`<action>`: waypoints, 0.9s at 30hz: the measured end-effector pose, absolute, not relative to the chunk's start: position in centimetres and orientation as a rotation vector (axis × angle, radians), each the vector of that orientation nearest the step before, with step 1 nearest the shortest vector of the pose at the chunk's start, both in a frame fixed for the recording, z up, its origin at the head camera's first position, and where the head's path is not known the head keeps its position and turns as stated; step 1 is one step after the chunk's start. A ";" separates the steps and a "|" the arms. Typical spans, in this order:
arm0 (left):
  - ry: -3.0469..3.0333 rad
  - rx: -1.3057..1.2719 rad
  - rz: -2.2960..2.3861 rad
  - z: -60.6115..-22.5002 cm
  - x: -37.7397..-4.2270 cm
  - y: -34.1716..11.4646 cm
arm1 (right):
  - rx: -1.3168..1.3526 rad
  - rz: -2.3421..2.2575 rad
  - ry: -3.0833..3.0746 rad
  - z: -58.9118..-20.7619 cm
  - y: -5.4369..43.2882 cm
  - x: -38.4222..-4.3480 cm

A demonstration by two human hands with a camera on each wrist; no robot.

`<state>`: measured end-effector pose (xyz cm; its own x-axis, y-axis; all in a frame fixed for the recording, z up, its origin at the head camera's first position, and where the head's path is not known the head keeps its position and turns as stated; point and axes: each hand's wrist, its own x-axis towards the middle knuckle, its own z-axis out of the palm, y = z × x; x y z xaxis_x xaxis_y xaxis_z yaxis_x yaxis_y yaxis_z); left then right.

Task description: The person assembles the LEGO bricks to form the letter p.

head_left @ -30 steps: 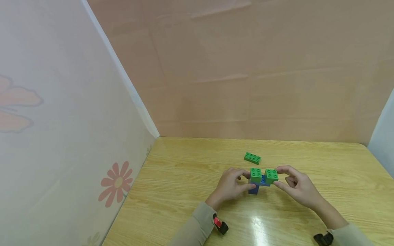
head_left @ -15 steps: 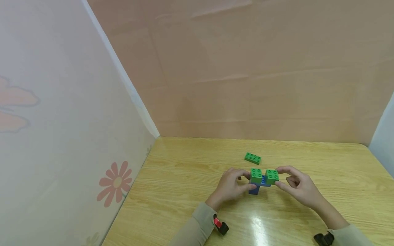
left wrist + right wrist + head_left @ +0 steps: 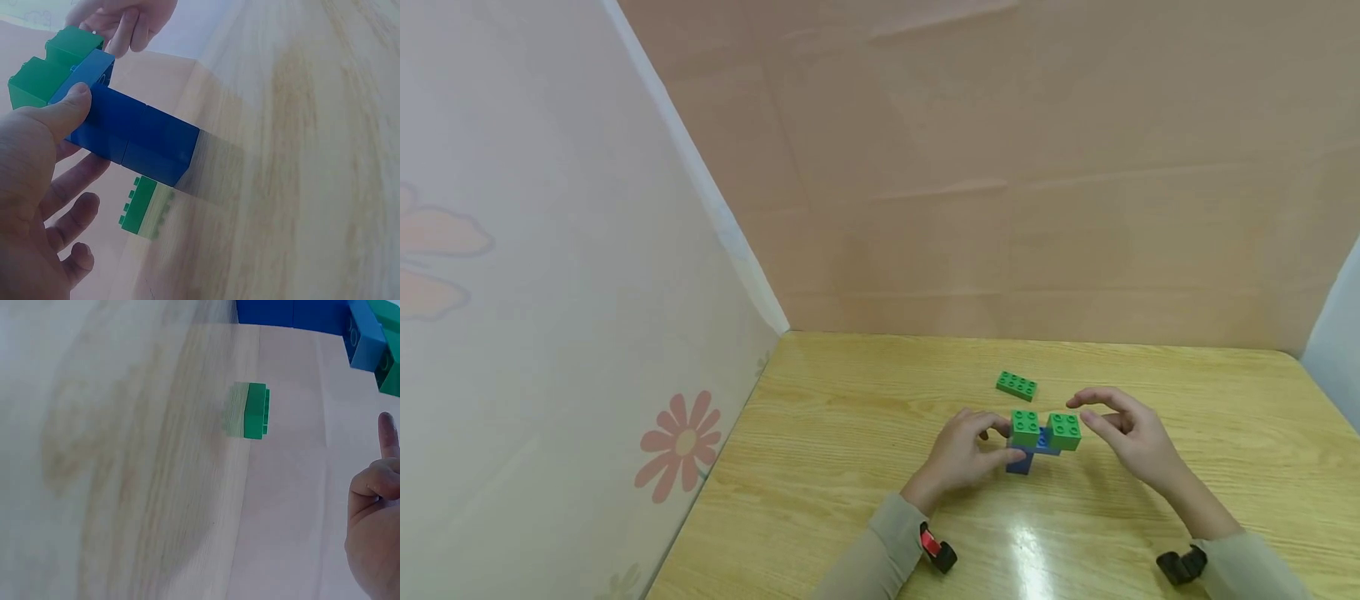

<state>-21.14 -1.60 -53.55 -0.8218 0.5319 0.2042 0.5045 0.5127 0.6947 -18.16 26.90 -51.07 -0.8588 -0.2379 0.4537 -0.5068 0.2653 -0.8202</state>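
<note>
A toy-brick build stands upright on the table. Its column is two stacked dark blue bricks (image 3: 140, 131), topped by a lighter blue brick (image 3: 94, 65) that juts out to the right. On top sit a left green brick (image 3: 1026, 427) and a right green brick (image 3: 1063, 432), with a gap between them. My left hand (image 3: 958, 454) pinches the build from the left, thumb on the blue just below the green. Just right of the right green brick, my right hand (image 3: 1135, 442) is apart from it, holding nothing, fingers loosely bent.
A flat green studded brick (image 3: 1017, 386) lies on the wooden table (image 3: 850, 417) behind the build. A brown-covered wall (image 3: 925, 208) rises at the table's far edge. On the left stands a pale panel (image 3: 587, 250) with flower pictures.
My right hand has let go of the right green brick and moved slightly up and away to the right. The left hand keeps its hold, and the build stays in place.
</note>
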 end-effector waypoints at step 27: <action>2.688 0.921 1.231 -53.5 -21.1 -1.6 | 0.432 1.477 -2.778 -53.2 25.1 -26.6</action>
<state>-21.11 -1.58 -53.50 -0.8220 0.5342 0.1973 0.4984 0.5073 0.7031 -26.63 25.06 -53.18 -0.9624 -0.2537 0.0969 -0.2222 0.5303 -0.8182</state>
